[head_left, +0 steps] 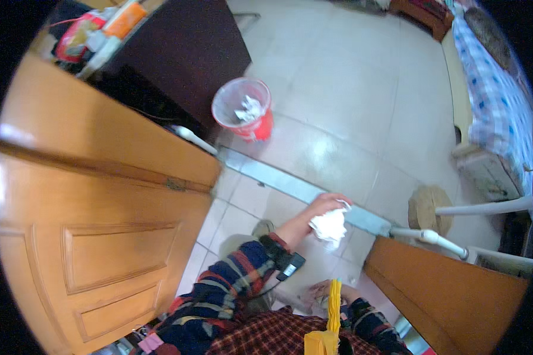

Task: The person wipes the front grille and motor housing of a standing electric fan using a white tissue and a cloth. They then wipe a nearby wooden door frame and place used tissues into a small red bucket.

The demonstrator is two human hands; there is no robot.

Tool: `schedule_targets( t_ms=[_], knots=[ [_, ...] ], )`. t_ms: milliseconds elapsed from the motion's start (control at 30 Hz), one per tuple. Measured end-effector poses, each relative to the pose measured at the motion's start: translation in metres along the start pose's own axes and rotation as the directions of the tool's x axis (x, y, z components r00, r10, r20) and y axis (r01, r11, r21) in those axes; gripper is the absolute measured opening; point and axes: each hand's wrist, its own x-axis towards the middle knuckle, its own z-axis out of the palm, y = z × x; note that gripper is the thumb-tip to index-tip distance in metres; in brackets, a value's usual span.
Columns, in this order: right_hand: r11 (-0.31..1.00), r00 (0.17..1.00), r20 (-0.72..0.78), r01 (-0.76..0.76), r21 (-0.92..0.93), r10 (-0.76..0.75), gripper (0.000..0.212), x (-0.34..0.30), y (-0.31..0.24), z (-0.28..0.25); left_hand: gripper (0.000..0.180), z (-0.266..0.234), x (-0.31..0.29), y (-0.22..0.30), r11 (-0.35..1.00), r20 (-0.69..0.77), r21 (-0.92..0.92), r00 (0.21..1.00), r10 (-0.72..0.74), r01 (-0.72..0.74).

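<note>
My left hand (327, 205) reaches out over the doorway floor, its fingers closed on a crumpled white tissue (329, 228). A thin white loop shows by the fingertips. The tissue hangs below the hand, near the door sill. Closer to my body, my right hand (321, 290) is low and partly hidden behind a yellow strap (334, 310); its fingers are blurred, so I cannot tell what they hold. Beyond the sill stands a red and white waste bin (260, 125) with crumpled white paper (250, 109) inside.
A wooden door (118, 248) fills the left side, and another wooden panel (444, 290) is at the lower right. A pale sill (278, 178) crosses the tiled floor. A dark cabinet (177, 53) stands behind the bin. At right are a checked bed cover (497, 89) and a round-based stand (427, 210).
</note>
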Motion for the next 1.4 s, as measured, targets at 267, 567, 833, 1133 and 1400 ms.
schedule_targets(
  t_ms=[267, 567, 833, 1133, 1400],
  knots=[
    [0.892, 0.871, -0.305, 0.436, 0.117, -0.385, 0.061, -0.021, -0.168, -0.044, 0.020, 0.018, -0.002, -0.005, 0.897, -0.171, 0.345, 0.921, 0.351, -0.277],
    [0.719, 0.471, -0.647, 0.671, -0.179, -0.600, 0.028, -0.096, -0.216, -0.010, 0.023, 0.056, -0.045, 0.069, 0.794, -0.236, -0.026, 0.776, 0.586, -0.607],
    [0.697, 0.300, -0.629, 0.344, -0.630, -0.717, 0.032, -0.156, -0.221, 0.054, 0.031, 0.132, -0.161, 0.084, 0.130, 0.566, 0.642, 0.581, 0.584, -0.756],
    [0.188, -0.375, -0.686, 0.780, -0.597, -0.623, 0.031, -0.335, -0.338, 0.078, 0.021, 0.090, -0.159, 0.096, 0.546, 0.062, 0.726, 0.831, 0.553, -0.418],
    [0.404, -0.059, -0.478, 0.449, -0.797, -0.877, 0.046, -0.235, -0.307, 0.129, 0.029, 0.146, -0.190, 0.080, 0.881, 0.296, 0.183, 0.879, 0.373, -0.435]
  ],
)
